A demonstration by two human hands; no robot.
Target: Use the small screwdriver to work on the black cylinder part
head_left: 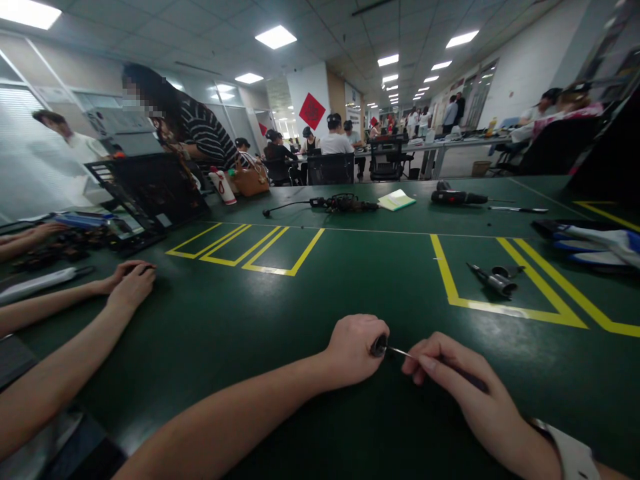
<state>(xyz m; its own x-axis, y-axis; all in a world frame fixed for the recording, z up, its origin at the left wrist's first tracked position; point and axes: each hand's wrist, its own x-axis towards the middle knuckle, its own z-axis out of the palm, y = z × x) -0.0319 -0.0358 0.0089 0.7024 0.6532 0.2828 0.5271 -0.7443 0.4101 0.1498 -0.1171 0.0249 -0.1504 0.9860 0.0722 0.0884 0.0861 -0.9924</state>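
Observation:
My left hand is closed around a small dark hollow cylindrical part, whose round open end faces right. Most of that part is hidden by my fingers. My right hand pinches a thin screwdriver with a slim metal shaft and a dark handle partly under the palm. The shaft points left, its tip at the mouth of the part; how deep it reaches cannot be seen. Beyond my right hand, several dark grey curved and pointed pieces lie inside a yellow tape outline on the green table.
A corded dark tool, a notepad, a drill-like tool and a pen lie farther back. Blue and white gloves are at right. A co-worker's hands work at left, near a black frame.

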